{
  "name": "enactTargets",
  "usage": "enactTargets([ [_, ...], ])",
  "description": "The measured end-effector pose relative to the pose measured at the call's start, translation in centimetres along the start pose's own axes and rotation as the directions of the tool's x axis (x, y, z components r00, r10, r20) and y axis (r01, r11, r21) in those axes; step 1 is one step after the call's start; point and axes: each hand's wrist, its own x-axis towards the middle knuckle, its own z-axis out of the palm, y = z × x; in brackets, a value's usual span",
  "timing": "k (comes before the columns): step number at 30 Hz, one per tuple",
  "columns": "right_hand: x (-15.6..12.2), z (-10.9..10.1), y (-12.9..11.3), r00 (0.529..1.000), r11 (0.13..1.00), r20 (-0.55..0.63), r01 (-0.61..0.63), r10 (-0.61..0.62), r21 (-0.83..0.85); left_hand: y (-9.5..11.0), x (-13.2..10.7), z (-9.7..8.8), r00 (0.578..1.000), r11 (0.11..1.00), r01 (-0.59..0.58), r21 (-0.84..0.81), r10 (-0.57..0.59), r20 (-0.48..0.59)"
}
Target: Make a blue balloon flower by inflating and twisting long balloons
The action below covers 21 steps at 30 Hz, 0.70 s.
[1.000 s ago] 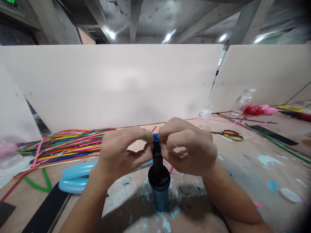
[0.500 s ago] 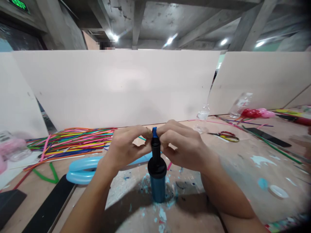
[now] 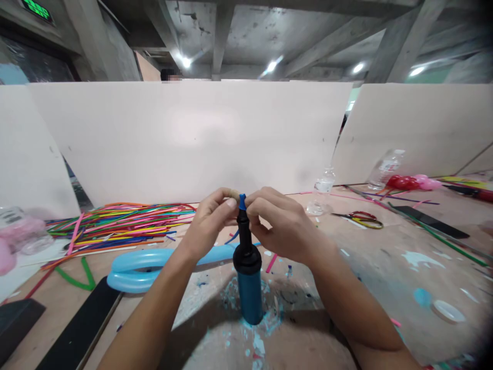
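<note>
A balloon hand pump (image 3: 249, 293) with a blue barrel and black top stands upright on the table in front of me. The mouth of a blue balloon (image 3: 242, 201) sits over its black nozzle. My left hand (image 3: 213, 218) pinches at the balloon from the left, thumb and forefinger together. From the other side, my right hand (image 3: 279, 221) has its fingers curled against the balloon and the nozzle. Below my left fingers a thin dark blue strip shows, perhaps the balloon's body. An inflated light blue balloon (image 3: 142, 270), bent in a loop, lies behind my left forearm.
Many uninflated long balloons (image 3: 127, 221) lie in a pile at the left. Scissors (image 3: 364, 218), a plastic bottle (image 3: 323, 187) and a black phone-like slab (image 3: 431, 221) lie to the right. A white board (image 3: 192, 139) stands across the back.
The balloon's mouth has gone further down over the nozzle and sits straighter. My left hand has turned, its thumb more upright. The pump's top has risen slightly in view.
</note>
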Motion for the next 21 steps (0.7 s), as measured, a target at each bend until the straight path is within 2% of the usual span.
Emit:
enactTargets([
  [3,-0.1,0.7,0.8,0.998,0.997,0.006,-0.067,0.066,0.041,-1.6,0.4,1.2,0.995,0.985,0.066,-0.158,-0.077,-0.065],
  [5,-0.2,1.3,1.6,0.990,0.981,-0.016,-0.135,0.139,0.137,-2.5,0.8,1.5,0.987,0.970,0.072,-0.232,-0.103,-0.123],
  [8,-0.3,2.7,2.7,0.947,0.896,0.012,-0.307,0.320,0.321,-3.4,1.7,0.4,0.973,0.904,0.077,-0.420,-0.160,-0.167],
  [9,-0.5,3.3,3.0,0.915,0.839,0.076,-0.395,0.397,0.374,-3.6,2.0,-0.4,0.965,0.878,0.061,-0.475,-0.173,-0.196],
  [11,-1.2,5.0,3.4,0.813,0.682,0.311,-0.582,0.492,0.444,-4.0,2.6,-2.4,0.941,0.837,-0.002,-0.547,-0.184,-0.284],
  [13,-2.5,7.2,3.5,0.690,0.555,0.567,-0.714,0.450,0.427,-4.1,3.1,-4.8,0.901,0.816,-0.095,-0.571,-0.174,-0.398],
  [14,-3.2,8.3,3.4,0.641,0.542,0.653,-0.742,0.403,0.394,-4.2,3.3,-5.9,0.876,0.814,-0.143,-0.563,-0.161,-0.455],
  [15,-4.0,9.4,3.2,0.623,0.558,0.685,-0.744,0.378,0.368,-4.2,3.4,-7.0,0.852,0.817,-0.181,-0.548,-0.148,-0.502],
  [17,-5.4,11.3,2.5,0.618,0.564,0.673,-0.749,0.408,0.346,-4.2,3.5,-8.8,0.823,0.820,-0.222,-0.528,-0.133,-0.552],
  [18,-6.0,12.0,2.0,0.610,0.518,0.662,-0.771,0.435,0.370,-4.3,3.6,-9.6,0.818,0.814,-0.224,-0.537,-0.143,-0.557],
  [19,-6.4,12.4,1.4,0.582,0.423,0.674,-0.807,0.455,0.412,-4.4,3.6,-10.4,0.815,0.796,-0.220,-0.564,-0.168,-0.555],
  [20,-6.7,12.7,0.7,0.532,0.272,0.716,-0.846,0.452,0.458,-4.6,3.6,-11.1,0.811,0.769,-0.212,-0.602,-0.205,-0.548],
  [21,-6.9,12.8,-0.1,0.469,0.077,0.777,-0.871,0.420,0.485,-4.8,3.5,-11.7,0.803,0.739,-0.205,-0.642,-0.248,-0.542],
])
